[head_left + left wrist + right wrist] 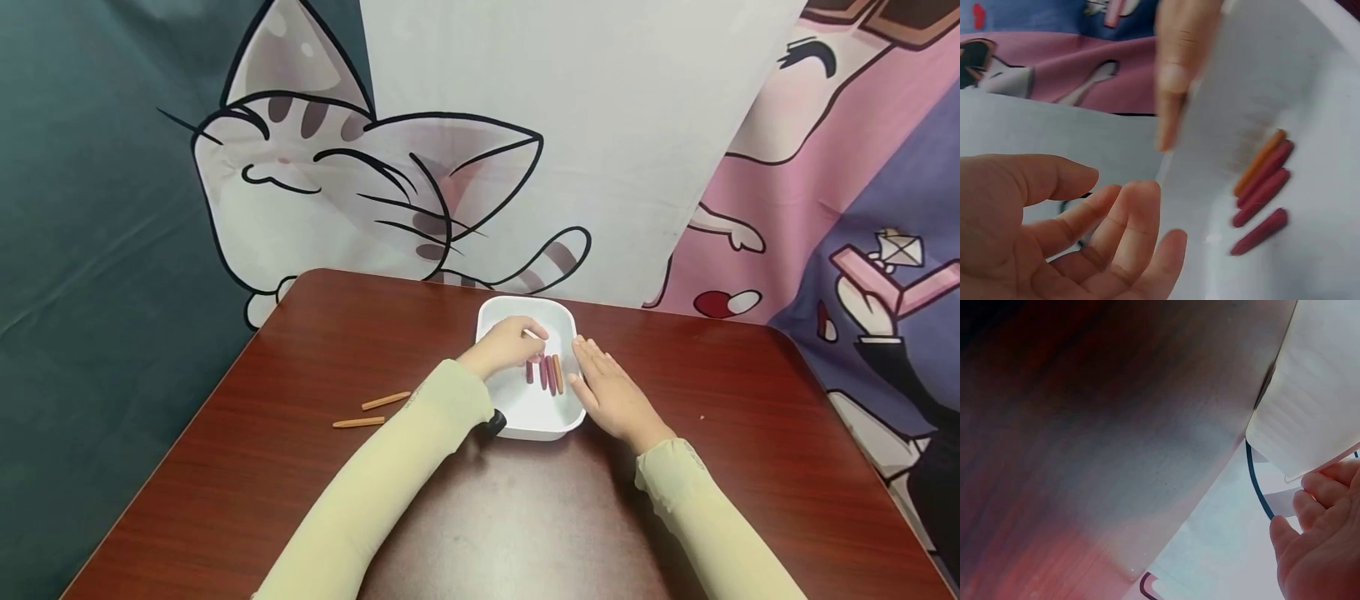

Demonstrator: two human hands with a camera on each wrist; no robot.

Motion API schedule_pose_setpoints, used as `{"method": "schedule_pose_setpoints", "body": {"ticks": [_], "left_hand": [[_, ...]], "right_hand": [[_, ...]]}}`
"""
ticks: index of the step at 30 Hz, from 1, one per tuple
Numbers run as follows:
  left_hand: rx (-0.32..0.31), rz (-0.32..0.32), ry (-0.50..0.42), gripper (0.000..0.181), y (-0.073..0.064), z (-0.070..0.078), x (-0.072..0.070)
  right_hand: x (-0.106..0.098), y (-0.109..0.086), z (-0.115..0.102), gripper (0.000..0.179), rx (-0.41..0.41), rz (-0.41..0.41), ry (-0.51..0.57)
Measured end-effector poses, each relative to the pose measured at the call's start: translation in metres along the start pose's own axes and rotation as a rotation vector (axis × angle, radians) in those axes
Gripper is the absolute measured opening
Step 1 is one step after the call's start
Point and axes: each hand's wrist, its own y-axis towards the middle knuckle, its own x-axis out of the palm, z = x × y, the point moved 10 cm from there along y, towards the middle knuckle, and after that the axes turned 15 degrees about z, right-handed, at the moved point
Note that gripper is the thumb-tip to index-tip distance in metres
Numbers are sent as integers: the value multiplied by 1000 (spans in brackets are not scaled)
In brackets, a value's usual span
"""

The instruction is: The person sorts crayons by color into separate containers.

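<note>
A white rectangular tray [525, 418] stands on the table. Inside lie several short crayon-like sticks side by side, maroon ones [1260, 232] and one orange-brown [1260, 162]. My left hand [506, 346] hovers over the tray's left half, just beside the sticks. Its fingers are loosely bent, and the left wrist view shows nothing between thumb and fingertips. Along the tray's right rim is my right hand [615, 398], fingers straight, seemingly touching the outer wall. On the table left of the tray lie two orange-brown sticks, a farther one [386, 401] and a nearer one [358, 422], close to my left sleeve.
The dark red-brown table [300, 350] has its far edge just behind the tray. A cloth backdrop [600, 125] with a cartoon cat hangs behind it. My left forearm [390, 475] crosses the table between the loose sticks and the tray.
</note>
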Motion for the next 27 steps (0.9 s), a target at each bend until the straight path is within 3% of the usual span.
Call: {"method": "schedule_pose_setpoints", "body": {"ticks": [6, 13, 22, 27], "left_hand": [[117, 38, 44, 28, -15, 15, -29], [194, 82, 85, 27, -41, 13, -64], [246, 148, 243, 26, -65, -20, -95], [225, 160, 339, 23, -71, -48, -114]], "right_hand": [[0, 0, 1, 66, 2, 3, -6], [-1, 0, 0, 67, 4, -2, -3], [-2, 1, 0, 65, -1, 8, 6], [-1, 1, -1, 65, -4, 13, 10]]}}
